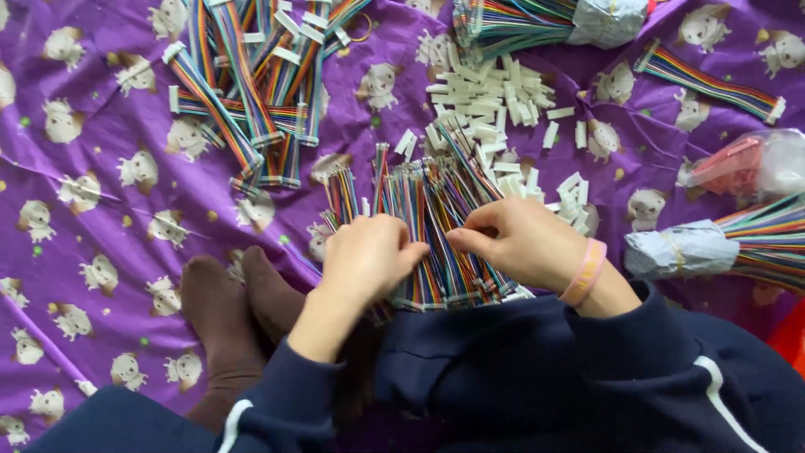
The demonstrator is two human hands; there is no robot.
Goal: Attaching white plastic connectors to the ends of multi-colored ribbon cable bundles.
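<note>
Over the dark blue lap (503, 369), the left hand (369, 256) and right hand (524, 243) are pinching closed on rainbow wires (436, 218) at the purple cloth's (101, 193) near edge, finished cables (251, 92) piling far-left, many white plugs (495, 105) still waiting.

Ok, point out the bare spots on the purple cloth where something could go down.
Bare purple cloth runs down the far left, bordered by the finished ribbon cables and the brown socks. A smaller patch lies between the white connectors and the wrapped wire bundle. The centre is crowded around both hands.
</note>
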